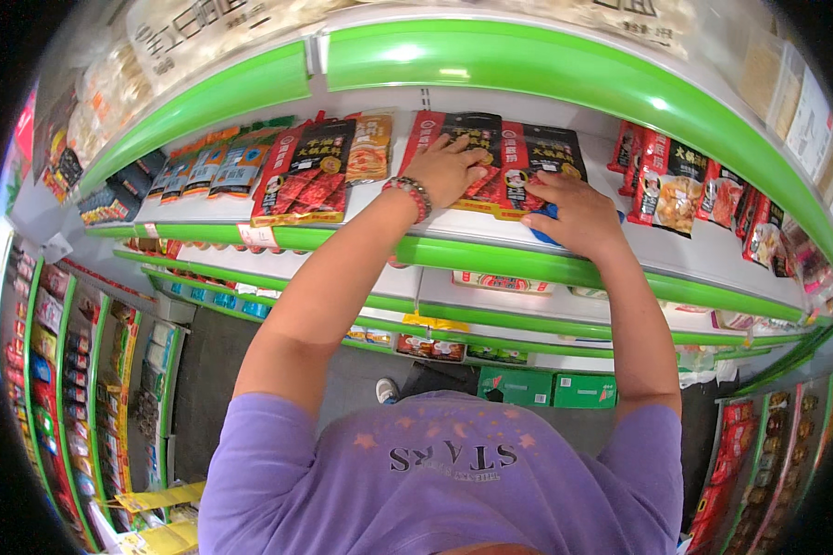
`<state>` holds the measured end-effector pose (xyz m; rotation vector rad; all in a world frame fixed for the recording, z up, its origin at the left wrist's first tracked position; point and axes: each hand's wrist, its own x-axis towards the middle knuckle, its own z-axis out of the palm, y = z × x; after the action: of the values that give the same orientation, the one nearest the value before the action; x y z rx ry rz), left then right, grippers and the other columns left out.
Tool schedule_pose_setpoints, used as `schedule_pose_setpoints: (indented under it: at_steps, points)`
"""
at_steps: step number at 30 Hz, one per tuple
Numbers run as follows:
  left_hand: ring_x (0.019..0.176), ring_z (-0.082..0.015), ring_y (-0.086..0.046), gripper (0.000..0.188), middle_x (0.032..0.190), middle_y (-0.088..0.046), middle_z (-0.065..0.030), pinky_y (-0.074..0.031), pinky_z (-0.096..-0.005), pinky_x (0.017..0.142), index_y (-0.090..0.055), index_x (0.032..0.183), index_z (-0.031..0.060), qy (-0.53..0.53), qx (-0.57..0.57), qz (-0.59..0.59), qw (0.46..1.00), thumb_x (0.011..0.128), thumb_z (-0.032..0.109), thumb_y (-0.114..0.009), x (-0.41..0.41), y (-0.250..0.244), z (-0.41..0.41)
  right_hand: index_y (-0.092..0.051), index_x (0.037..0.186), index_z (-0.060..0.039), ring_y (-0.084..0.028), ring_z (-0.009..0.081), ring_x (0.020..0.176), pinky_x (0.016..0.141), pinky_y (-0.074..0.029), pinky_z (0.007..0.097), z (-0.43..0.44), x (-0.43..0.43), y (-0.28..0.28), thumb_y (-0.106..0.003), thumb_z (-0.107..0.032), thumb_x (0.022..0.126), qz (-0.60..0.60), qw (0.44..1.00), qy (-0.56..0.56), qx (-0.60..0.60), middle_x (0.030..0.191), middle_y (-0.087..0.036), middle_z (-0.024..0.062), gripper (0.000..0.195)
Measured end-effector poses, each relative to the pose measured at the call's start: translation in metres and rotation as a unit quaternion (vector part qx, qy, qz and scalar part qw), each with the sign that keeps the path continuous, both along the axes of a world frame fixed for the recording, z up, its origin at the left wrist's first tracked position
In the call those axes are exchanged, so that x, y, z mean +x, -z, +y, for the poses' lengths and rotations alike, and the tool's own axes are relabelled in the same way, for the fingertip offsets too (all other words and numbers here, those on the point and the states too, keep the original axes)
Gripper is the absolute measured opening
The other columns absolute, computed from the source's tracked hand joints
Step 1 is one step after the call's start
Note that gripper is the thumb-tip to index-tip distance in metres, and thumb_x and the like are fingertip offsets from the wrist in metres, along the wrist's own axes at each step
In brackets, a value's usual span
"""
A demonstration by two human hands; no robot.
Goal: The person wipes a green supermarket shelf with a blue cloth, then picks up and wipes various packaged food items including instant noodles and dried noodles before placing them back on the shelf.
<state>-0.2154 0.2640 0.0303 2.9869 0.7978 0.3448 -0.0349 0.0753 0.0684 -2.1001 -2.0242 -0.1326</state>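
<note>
My left hand (pixel 446 170), with beaded bracelets at its wrist, lies with spread fingers on a red and black food packet (pixel 468 123) on the white shelf. Beside it, my right hand (pixel 576 211) rests at the lower right of a similar packet (pixel 548 142). A blue cloth (pixel 545 234) shows under the right hand; how firmly it is held is hidden. Left of my left hand, another red and black packet (pixel 305 173) leans on an orange packet (pixel 370 149).
Blue and orange packets (pixel 239 163) stand at the left of the shelf, red packets (pixel 670 180) at the right. A green shelf edge (pixel 500 255) runs before me, another (pixel 527 59) above. Lower shelves hold goods. Green boxes (pixel 517 386) sit on the floor.
</note>
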Motion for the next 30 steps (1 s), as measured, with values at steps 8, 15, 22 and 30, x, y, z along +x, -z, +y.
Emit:
schedule_pose_setpoints:
  at_steps: [8,15,22,30]
  points:
    - [0.142,-0.0371,-0.023,0.063,0.153,-0.029,-0.0155,-0.022,-0.0479,0.115,-0.036,0.146,0.0185,-0.026,-0.024,-0.044,0.998,0.096,0.056,-0.038,-0.009,-0.009,-0.010,-0.059,0.129,-0.0201,-0.048,0.0284,0.128,0.102,-0.043,0.0396,0.003,0.003,0.003,-0.061,-0.052,0.083,-0.011,0.999,-0.005,0.030,0.141,-0.050,0.0047,0.056]
    - [0.136,-0.0387,-0.033,0.090,0.147,-0.036,-0.0205,-0.025,-0.0539,0.110,-0.045,0.140,0.0122,-0.238,0.145,-0.056,0.959,0.075,0.073,-0.057,-0.142,-0.044,0.009,-0.061,0.123,-0.0119,-0.051,0.0302,0.123,0.098,-0.045,0.0398,-0.046,0.007,0.005,-0.070,-0.034,0.080,0.014,0.982,0.025,0.186,0.139,-0.050,0.0081,0.049]
    - [0.135,-0.0417,-0.035,0.088,0.147,-0.036,-0.0219,-0.032,-0.0495,0.108,-0.045,0.140,0.0116,-0.344,0.105,-0.058,0.931,0.072,0.063,-0.067,-0.200,-0.020,0.004,-0.065,0.111,-0.0089,-0.063,0.0310,0.098,0.085,-0.051,0.0403,-0.050,0.011,0.027,-0.069,-0.029,0.081,0.024,0.962,0.071,0.262,0.109,-0.067,0.0109,0.036]
    - [0.116,-0.0402,-0.050,0.071,0.139,-0.046,-0.0211,-0.043,-0.0461,0.097,-0.050,0.132,0.0082,-0.275,0.208,-0.225,0.911,0.067,0.023,-0.075,-0.192,-0.025,-0.009,-0.067,0.100,-0.0073,-0.064,0.0298,0.088,0.077,-0.052,0.0393,-0.046,0.008,0.035,-0.069,-0.023,0.080,-0.016,0.937,0.074,0.340,0.099,-0.069,0.0106,0.026]
